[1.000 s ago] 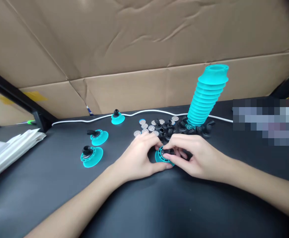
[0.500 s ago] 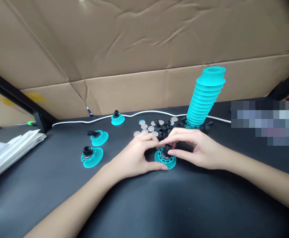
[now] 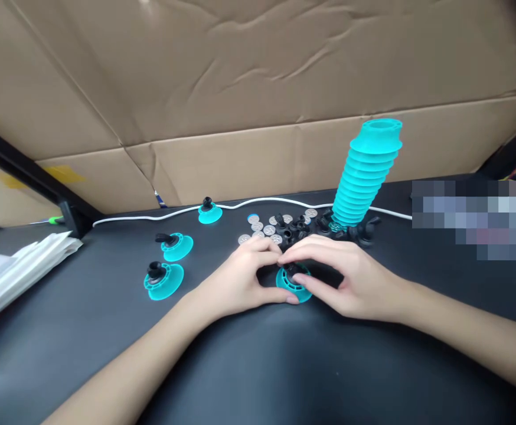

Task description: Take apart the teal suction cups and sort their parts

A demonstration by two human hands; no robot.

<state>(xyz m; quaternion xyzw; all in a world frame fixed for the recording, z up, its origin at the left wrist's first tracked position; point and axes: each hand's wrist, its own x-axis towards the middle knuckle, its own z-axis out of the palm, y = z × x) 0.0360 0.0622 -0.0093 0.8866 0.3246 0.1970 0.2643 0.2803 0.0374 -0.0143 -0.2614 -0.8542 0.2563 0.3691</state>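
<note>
Since the earlier frame, our right hand [image 3: 359, 283] has tipped the black knob [image 3: 290, 270] leftward, its thumb following, while the cup [image 3: 304, 294] has stayed put on the tabletop [image 3: 222, 372]. Our left grip holds that cup, thumb at the near rim and fingers curled round the far side; our right grip is narrow, with the knob between thumb and fingers, partly hidden. We judge the step in hand to be working the knob within the cup's centre; any further turn calls for a steady left hand [image 3: 235, 274] and light right fingertips. Beyond our hands lie loose discs [image 3: 270, 230] and black parts [image 3: 301, 224], just beside the leaning stack [image 3: 362, 180]; three knobbed cups [image 3: 169, 283] sit apart to our left.
</note>
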